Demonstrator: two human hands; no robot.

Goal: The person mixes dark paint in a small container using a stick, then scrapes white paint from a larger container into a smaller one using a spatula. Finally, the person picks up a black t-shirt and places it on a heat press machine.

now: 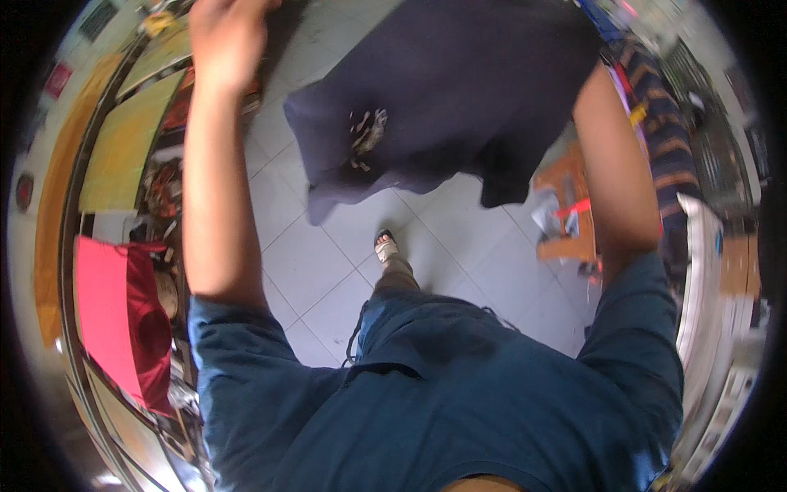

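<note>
A dark navy garment with a small pale print near its lower left hangs spread in the air ahead of me. Its lower edge is wavy, and the top runs out of the picture. My raised right forearm reaches the garment's right edge; the cloth covers that hand, which appears to hold it up. My left hand is lifted at the upper left, apart from the visible cloth. Blur and the picture's edge hide its fingers.
Shelving with a yellow panel and a red cloth lines the left side. An orange-brown stool stands on the tiled floor at the right. Farther right are a striped dark cloth and stacked items.
</note>
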